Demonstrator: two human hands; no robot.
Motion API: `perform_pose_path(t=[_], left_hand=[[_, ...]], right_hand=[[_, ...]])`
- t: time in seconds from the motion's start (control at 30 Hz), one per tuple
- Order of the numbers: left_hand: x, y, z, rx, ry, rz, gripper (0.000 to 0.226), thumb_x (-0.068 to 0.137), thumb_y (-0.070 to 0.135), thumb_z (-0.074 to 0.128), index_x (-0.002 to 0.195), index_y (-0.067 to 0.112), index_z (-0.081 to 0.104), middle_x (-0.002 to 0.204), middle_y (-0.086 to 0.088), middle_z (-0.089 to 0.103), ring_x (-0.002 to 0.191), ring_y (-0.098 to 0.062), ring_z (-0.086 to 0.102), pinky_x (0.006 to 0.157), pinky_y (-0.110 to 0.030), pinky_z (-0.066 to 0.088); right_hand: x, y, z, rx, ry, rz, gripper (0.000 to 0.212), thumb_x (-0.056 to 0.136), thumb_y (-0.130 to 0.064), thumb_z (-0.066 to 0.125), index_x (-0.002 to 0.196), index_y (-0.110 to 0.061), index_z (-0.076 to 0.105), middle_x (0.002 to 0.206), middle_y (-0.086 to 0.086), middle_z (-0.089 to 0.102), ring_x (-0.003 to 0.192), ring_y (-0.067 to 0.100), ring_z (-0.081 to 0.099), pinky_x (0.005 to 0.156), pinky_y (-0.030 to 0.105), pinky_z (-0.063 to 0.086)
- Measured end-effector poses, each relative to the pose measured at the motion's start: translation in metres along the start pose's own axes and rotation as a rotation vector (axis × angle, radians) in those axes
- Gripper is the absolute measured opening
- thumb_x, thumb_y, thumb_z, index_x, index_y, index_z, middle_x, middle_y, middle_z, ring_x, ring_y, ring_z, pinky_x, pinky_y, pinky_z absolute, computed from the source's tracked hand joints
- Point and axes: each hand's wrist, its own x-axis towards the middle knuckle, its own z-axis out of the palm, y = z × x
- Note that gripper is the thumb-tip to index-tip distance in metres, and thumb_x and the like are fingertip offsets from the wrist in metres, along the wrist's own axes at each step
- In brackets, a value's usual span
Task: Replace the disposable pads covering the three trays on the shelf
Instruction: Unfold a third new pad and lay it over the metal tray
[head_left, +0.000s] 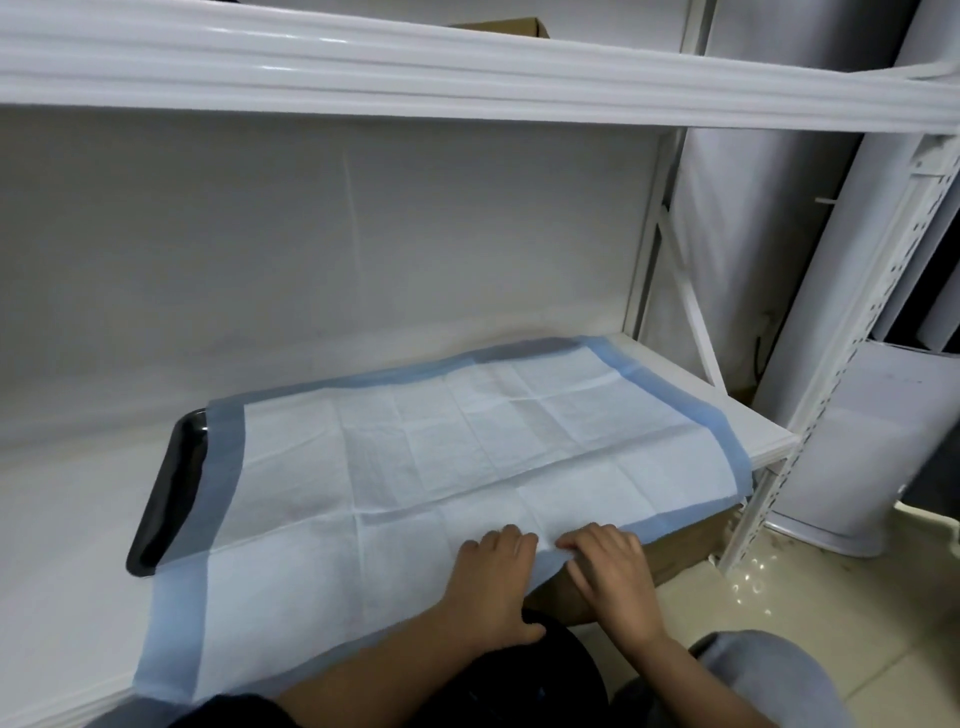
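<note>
Covering most of the black tray (165, 488), the pad (395, 467) hides the rest.

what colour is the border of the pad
Light blue around the white pad, clearest in the head view.

I take this for a storeroom or utility corner, not a lived-in room; a white boltless metal rack (467, 78) fills my view, its perforated upright (810, 431) at three o'clock; a cardboard box (511, 26) sits on the upper level at twelve o'clock; behind the rack is a bare pale wall (311, 249); at five o'clock lies glossy cream floor tile (810, 618); white cylindrical units (753, 249) stand at two o'clock.
</note>
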Motion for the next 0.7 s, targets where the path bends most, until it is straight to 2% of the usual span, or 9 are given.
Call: perform_pose_path(t=[0.1, 0.2, 0.27, 0.33, 0.4, 0.43, 0.53, 0.63, 0.7], left_hand=[[0.006, 0.015, 0.005, 0.061, 0.137, -0.011, 0.060, 0.032, 0.032, 0.084, 0.088, 0.023, 0.063, 0.076, 0.002, 0.056, 0.056, -0.015, 0.055, 0.044, -0.023, 0.036], [0.011, 0.012, -0.003, 0.065, 0.223, 0.002, 0.048, 0.029, 0.023, 0.083, 0.072, 0.024, 0.064, 0.061, 0.004, 0.054, 0.040, -0.012, 0.048, 0.040, -0.020, 0.018], [0.008, 0.006, -0.007, 0.044, 0.238, 0.003, 0.045, 0.030, 0.025, 0.086, 0.068, 0.024, 0.062, 0.053, 0.006, 0.052, 0.035, -0.010, 0.045, 0.039, -0.018, 0.014], [0.005, 0.001, -0.004, 0.024, 0.236, 0.019, 0.041, 0.032, 0.025, 0.088, 0.064, 0.025, 0.061, 0.048, 0.008, 0.049, 0.031, -0.007, 0.042, 0.037, -0.017, 0.012], [0.001, -0.003, 0.002, 0.013, 0.204, 0.023, 0.038, 0.034, 0.026, 0.088, 0.058, 0.025, 0.059, 0.048, 0.009, 0.048, 0.031, -0.007, 0.041, 0.037, -0.017, 0.011], [0.000, -0.004, 0.005, 0.024, 0.188, 0.026, 0.037, 0.035, 0.025, 0.088, 0.055, 0.025, 0.057, 0.048, 0.009, 0.048, 0.031, -0.007, 0.041, 0.037, -0.017, 0.011], [-0.008, -0.009, 0.016, 0.042, 0.131, 0.049, 0.036, 0.035, 0.024, 0.087, 0.052, 0.025, 0.055, 0.050, 0.008, 0.048, 0.033, -0.008, 0.042, 0.035, -0.015, 0.014], [-0.017, -0.010, 0.024, 0.053, 0.091, 0.056, 0.037, 0.033, 0.026, 0.085, 0.059, 0.026, 0.059, 0.055, 0.009, 0.051, 0.036, -0.007, 0.046, 0.031, -0.015, 0.023], [-0.023, -0.011, 0.027, 0.042, 0.073, 0.052, 0.041, 0.029, 0.025, 0.083, 0.062, 0.025, 0.058, 0.056, 0.008, 0.051, 0.037, -0.007, 0.045, 0.031, -0.015, 0.022]], right_hand=[[0.007, -0.002, -0.006, -0.070, 0.117, -0.070, 0.020, 0.083, -0.026, 0.049, 0.087, -0.023, 0.068, 0.083, -0.009, 0.062, 0.083, 0.007, 0.050, 0.073, 0.021, 0.029], [0.000, -0.005, -0.011, -0.051, 0.210, 0.081, 0.025, 0.087, -0.030, 0.048, 0.097, -0.021, 0.069, 0.097, -0.004, 0.063, 0.096, 0.011, 0.049, 0.079, 0.025, 0.029], [-0.009, -0.012, -0.008, 0.123, 0.278, 0.509, 0.023, 0.091, -0.028, 0.053, 0.106, -0.014, 0.062, 0.105, 0.003, 0.060, 0.103, 0.020, 0.050, 0.087, 0.031, 0.033], [-0.010, -0.021, -0.002, 0.482, 0.367, 1.104, 0.023, 0.092, -0.023, 0.059, 0.108, -0.009, 0.051, 0.107, 0.013, 0.056, 0.103, 0.032, 0.053, 0.090, 0.041, 0.040], [-0.007, -0.033, 0.002, 0.984, 0.350, 1.557, 0.035, 0.094, -0.039, 0.053, 0.112, -0.010, 0.045, 0.105, 0.016, 0.057, 0.095, 0.032, 0.056, 0.090, 0.045, 0.046], [-0.006, -0.039, 0.002, 1.252, 0.267, 1.654, 0.046, 0.094, -0.052, 0.045, 0.116, -0.012, 0.044, 0.103, 0.014, 0.059, 0.094, 0.030, 0.058, 0.090, 0.045, 0.047], [-0.006, -0.045, 0.006, 1.723, 0.081, 1.598, 0.067, 0.086, -0.071, 0.039, 0.118, -0.014, 0.050, 0.111, 0.015, 0.061, 0.105, 0.031, 0.059, 0.095, 0.039, 0.045], [-0.004, -0.041, 0.015, 1.539, 0.000, 1.571, 0.049, 0.091, -0.038, 0.060, 0.119, 0.002, 0.056, 0.109, 0.023, 0.065, 0.098, 0.034, 0.064, 0.082, 0.037, 0.053], [-0.005, -0.038, 0.021, 1.357, 0.041, 1.570, 0.034, 0.092, -0.017, 0.059, 0.114, 0.009, 0.057, 0.101, 0.023, 0.066, 0.086, 0.033, 0.063, 0.066, 0.034, 0.051]])
